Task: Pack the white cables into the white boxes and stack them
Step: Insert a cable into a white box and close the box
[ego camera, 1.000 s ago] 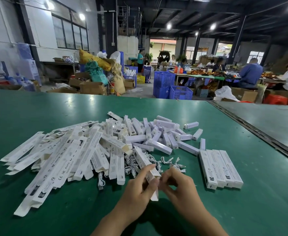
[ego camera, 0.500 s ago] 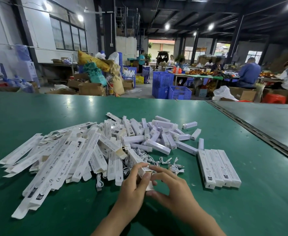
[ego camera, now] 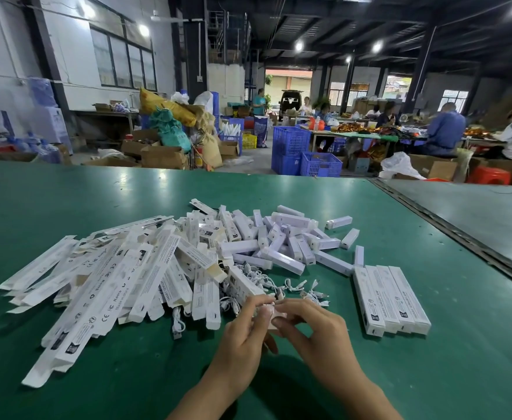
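Head view, nearest at 6 o'clock: your left hand [ego camera: 242,331] and right hand [ego camera: 315,331] both pinch the near end of one white box [ego camera: 248,286], fingertips curled close, likely to tuck its flap. Just past them at 12, loose white cables [ego camera: 297,286] lie within reach. At 3, four packed boxes [ego camera: 391,298] lie side by side, ready for stacking; at 9, flat cartons [ego camera: 112,283] wait on the green table [ego camera: 460,359].

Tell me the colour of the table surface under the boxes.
Green table, clearest in the head view.
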{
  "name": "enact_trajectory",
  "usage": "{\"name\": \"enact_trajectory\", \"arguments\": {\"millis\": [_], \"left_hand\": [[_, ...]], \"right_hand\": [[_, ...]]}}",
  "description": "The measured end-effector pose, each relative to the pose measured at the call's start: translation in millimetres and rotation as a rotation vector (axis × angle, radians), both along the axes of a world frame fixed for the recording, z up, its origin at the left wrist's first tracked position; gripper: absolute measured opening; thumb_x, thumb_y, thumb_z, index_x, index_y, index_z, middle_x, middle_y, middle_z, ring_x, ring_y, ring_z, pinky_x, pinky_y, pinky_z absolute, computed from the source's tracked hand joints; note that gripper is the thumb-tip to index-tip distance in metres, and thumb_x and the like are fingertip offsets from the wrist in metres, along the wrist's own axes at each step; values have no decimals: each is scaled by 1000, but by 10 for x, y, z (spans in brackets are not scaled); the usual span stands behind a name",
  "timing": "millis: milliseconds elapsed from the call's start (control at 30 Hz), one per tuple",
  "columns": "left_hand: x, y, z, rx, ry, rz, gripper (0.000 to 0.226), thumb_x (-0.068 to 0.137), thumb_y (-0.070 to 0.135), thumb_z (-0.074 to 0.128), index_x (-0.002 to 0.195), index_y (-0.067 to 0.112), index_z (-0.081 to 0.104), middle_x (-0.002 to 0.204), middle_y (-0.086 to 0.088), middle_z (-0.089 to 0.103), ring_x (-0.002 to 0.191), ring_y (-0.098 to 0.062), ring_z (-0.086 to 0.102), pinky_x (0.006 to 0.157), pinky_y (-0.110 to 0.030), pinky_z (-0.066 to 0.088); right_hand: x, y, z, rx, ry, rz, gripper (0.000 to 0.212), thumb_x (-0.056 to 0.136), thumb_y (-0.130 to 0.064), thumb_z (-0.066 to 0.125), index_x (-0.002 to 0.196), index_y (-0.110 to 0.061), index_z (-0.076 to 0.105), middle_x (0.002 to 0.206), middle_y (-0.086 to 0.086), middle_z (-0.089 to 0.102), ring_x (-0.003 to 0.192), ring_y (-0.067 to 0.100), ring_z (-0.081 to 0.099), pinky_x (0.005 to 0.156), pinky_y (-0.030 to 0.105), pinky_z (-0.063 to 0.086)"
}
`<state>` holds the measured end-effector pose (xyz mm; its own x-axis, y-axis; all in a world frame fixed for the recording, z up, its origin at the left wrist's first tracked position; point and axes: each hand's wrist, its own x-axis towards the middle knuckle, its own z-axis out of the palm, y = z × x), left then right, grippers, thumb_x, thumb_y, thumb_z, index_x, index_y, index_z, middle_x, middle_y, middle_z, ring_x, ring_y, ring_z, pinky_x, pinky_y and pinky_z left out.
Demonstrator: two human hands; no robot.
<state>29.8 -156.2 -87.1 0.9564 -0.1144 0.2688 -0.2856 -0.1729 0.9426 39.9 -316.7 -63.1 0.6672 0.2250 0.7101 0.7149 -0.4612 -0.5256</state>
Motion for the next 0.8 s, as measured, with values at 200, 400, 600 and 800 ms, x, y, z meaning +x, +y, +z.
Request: {"name": "enact_trajectory", "arguments": {"millis": [200,400,600,800], "left_hand": [[16,2,1,-16,11,33,35,92,68,37,118,53,54,86,-6,72,78,-33,69,79,-55,55],[9,5,15,-17,42,17,51,85,80,37,120,49,55,84,-19,68,79,-45,64,78,-60,53],[-1,40,8,16,35,-4,54,83,83,40,120,46,55,82,-33,60,75,-44,63,75,-60,52],[-4,30,18,10,-12,10,39,81,76,52,109,50,55,80,-6,72,77,-21,72,80,-46,58]], "right_hand": [[-8,6,6,-2,5,24,13,78,-7,80,91,-9,78,103,-7,72,92,-1,68,80,23,57],[-1,-2,14,15,4,29,12,78,-6,80,89,-8,77,98,-5,73,89,0,69,77,22,57],[-9,-14,18,32,36,55,13,76,-8,82,88,-12,79,96,-8,73,89,1,69,79,21,57],[2,-24,16,75,90,73,10,76,-7,81,84,-14,79,94,-11,73,86,1,70,76,16,55]]}}
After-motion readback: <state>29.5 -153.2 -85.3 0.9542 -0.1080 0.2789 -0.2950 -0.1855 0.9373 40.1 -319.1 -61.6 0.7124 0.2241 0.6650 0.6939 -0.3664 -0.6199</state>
